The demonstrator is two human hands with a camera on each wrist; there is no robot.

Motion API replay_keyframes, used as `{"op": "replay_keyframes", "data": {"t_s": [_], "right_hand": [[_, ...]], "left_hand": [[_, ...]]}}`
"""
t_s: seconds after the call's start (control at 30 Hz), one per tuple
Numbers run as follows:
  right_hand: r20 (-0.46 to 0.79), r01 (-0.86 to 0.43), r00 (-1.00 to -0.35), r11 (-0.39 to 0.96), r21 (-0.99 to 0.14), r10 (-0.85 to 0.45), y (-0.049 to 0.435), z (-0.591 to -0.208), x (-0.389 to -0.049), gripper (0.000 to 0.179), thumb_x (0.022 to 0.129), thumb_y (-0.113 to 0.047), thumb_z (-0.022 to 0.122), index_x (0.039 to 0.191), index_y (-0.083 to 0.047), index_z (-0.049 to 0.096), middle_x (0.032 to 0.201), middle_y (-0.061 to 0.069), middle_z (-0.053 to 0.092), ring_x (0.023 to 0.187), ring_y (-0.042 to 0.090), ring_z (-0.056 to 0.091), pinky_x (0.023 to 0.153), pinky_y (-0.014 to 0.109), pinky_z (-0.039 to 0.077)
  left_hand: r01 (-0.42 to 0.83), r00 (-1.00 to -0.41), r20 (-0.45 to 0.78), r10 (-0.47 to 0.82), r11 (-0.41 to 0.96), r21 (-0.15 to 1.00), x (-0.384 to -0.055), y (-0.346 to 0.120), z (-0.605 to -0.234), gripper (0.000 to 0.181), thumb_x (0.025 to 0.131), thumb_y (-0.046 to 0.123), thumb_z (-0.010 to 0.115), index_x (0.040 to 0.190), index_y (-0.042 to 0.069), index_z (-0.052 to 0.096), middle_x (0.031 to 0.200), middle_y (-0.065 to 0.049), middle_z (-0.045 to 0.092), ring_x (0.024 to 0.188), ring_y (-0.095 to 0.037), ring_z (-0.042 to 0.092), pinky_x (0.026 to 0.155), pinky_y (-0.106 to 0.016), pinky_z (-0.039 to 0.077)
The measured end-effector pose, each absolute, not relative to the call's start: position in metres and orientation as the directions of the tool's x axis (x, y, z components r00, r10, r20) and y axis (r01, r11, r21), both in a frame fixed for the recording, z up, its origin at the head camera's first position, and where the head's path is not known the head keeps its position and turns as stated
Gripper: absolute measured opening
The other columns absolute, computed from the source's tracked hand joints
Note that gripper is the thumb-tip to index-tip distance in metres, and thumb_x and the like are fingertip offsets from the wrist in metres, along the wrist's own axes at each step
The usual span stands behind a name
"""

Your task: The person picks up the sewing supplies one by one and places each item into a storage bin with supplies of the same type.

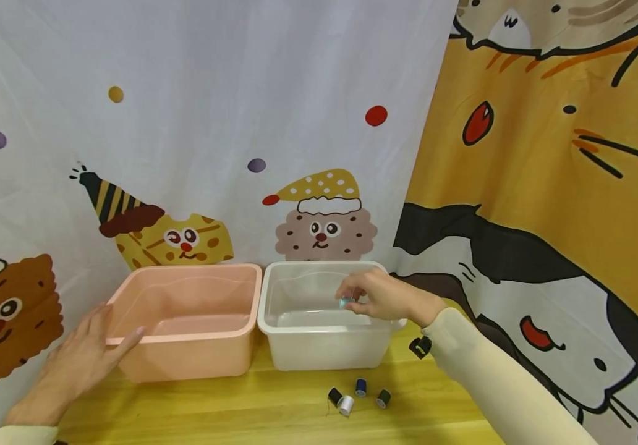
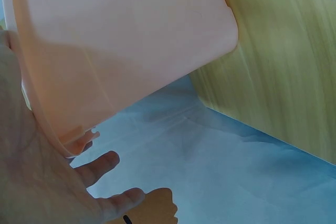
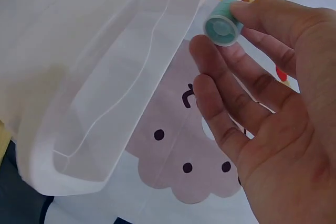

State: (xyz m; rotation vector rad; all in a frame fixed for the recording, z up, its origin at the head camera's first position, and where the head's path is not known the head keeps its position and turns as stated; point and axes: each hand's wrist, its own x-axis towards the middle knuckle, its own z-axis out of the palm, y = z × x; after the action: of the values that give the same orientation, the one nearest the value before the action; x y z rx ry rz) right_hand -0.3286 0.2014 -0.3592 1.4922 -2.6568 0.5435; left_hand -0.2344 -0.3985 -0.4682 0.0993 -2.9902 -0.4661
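Note:
My right hand is over the white bin in the head view. Between thumb and fingertips it pinches a small mint-green thread spool, whose pale end faces the right wrist camera. My left hand rests against the left side of the pink bin, its thumb lying over the front rim. Seen from the left wrist, the palm is at the bin's rim and the fingers stretch past its corner. Both bins stand side by side.
In front of the white bin lie several more thread spools: a black one, a white one, a blue one and a dark green one. The wooden table carries everything. Behind hangs a printed curtain.

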Motion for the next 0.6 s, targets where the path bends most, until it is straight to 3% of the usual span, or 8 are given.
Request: {"op": "replay_keyframes", "data": {"t_s": [0.3,0.6], "right_hand": [[0.142,-0.834,-0.536,0.496,-0.242,-0.832,0.190,-0.353,-0.338,0.017,0.104,-0.006,0.085,0.120,-0.014,0.086,0.112,0.000,0.086,0.097,0.008,0.080,0.090,0.025,0.068],[0.080,-0.805,-0.568,0.533,-0.263,-0.819,0.184,-0.348,-0.341,0.017,0.106,-0.006,0.083,0.121,-0.013,0.085,0.114,0.002,0.086,0.100,0.010,0.080,0.095,0.046,0.072]], "left_hand": [[-0.049,-0.992,0.095,-0.083,0.946,0.320,-0.234,-0.398,-0.466,0.120,0.115,0.079,0.044,0.176,-0.019,0.011,0.174,-0.055,0.018,0.146,-0.084,0.034,0.108,-0.103,0.033],[-0.046,-0.991,0.106,-0.082,0.949,0.312,-0.234,-0.397,-0.466,0.119,0.115,0.079,0.044,0.175,-0.020,0.014,0.174,-0.055,0.019,0.146,-0.084,0.035,0.108,-0.102,0.032]]}}
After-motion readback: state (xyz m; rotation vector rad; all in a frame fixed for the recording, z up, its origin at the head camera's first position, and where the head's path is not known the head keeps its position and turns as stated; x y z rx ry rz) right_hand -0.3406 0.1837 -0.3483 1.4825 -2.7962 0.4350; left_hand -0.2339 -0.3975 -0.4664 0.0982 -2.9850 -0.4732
